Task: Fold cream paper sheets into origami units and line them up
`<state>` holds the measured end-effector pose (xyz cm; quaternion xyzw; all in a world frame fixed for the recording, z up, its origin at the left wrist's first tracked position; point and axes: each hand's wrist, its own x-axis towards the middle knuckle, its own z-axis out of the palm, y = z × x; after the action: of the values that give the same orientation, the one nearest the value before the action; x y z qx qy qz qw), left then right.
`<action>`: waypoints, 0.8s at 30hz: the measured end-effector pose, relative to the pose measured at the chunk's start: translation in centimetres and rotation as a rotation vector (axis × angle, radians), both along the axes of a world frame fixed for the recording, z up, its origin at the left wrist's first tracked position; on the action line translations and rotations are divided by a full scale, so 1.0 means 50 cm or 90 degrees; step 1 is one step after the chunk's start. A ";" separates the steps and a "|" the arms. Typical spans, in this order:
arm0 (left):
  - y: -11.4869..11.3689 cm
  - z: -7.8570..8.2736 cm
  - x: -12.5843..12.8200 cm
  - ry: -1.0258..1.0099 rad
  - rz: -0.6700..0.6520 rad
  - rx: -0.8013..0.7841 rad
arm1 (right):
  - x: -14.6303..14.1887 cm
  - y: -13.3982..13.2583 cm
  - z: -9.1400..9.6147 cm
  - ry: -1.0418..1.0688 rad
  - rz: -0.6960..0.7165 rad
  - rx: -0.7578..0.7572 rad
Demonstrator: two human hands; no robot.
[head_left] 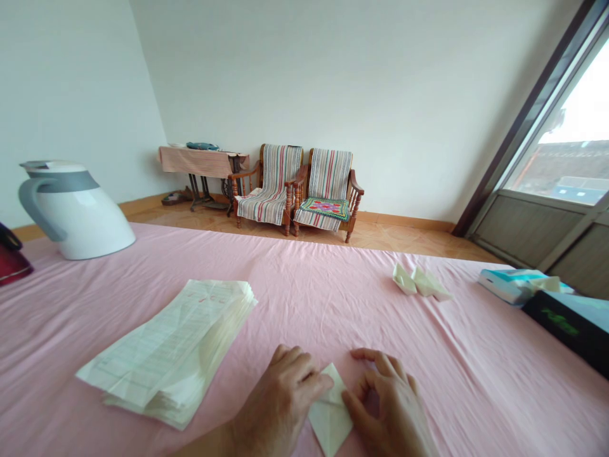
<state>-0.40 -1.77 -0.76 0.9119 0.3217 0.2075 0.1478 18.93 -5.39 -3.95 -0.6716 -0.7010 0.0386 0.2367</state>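
Observation:
A small pale sheet of paper (332, 426), folded into a pointed diamond, lies on the pink cloth between my hands. My left hand (288, 397) has its fingers curled, and its thumb presses across the upper left of the paper. From the other side, my right hand (392, 406) holds the right edge with its thumb, its other fingers bent and the uppermost one reaching past the paper. The fingertips under the paper are hidden. Left of my hands lies a thick stack of printed sheets (176, 343). Folded paper shapes (421, 284) sit farther off to the right.
A white and grey thermos jug (90, 209) stands at the left, beside a dark red object (12, 257). To the right are a tissue pack (509, 285) and a black box (566, 327). Wooden armchairs (280, 184) stand by the wall beyond the pink tablecloth (304, 285).

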 end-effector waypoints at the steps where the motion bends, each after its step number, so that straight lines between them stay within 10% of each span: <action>1: 0.001 0.000 -0.001 0.015 -0.018 0.008 | 0.001 0.000 -0.004 0.003 0.004 0.011; 24: -0.020 0.026 -0.016 0.167 -0.083 0.137 | 0.042 -0.010 -0.010 0.084 0.046 0.107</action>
<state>-1.19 -2.77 0.52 0.9606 0.2547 0.1098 0.0192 21.04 -5.87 -4.45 -0.6195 -0.7085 0.0325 0.3364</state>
